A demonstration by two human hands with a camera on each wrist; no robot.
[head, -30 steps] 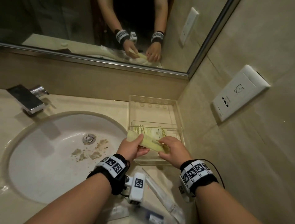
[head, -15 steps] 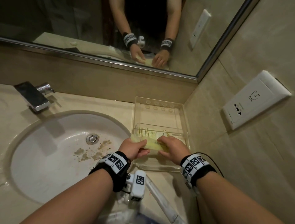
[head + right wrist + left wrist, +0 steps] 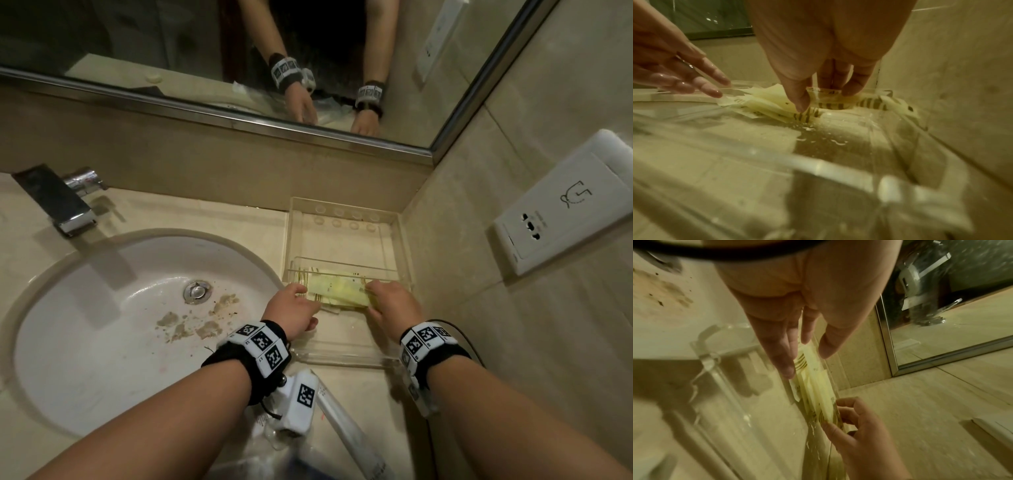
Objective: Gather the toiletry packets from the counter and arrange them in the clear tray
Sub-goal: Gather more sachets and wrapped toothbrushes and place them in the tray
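- I had both hands down in the clear plastic tray (image 3: 342, 236), which sat on the beige counter (image 3: 191, 212) in the corner beside the white sink (image 3: 102, 308).
- My left hand (image 3: 291, 311) was stretched almost flat, fingers straight, fingertips (image 3: 786, 368) touching one end of the pale yellow toiletry packets (image 3: 337, 291).
- My right hand (image 3: 394, 305) pinched the other end, thumb (image 3: 800, 100) in front and fingers curled behind.
- The packets lay fanned in the tray's near compartment, against the clear divider; how many, I couldn't tell.
- Done, I judged: that bundle was in.
- Left: squaring it up, and more wrapped items (image 3: 352, 431) lay on the counter by my wrists.
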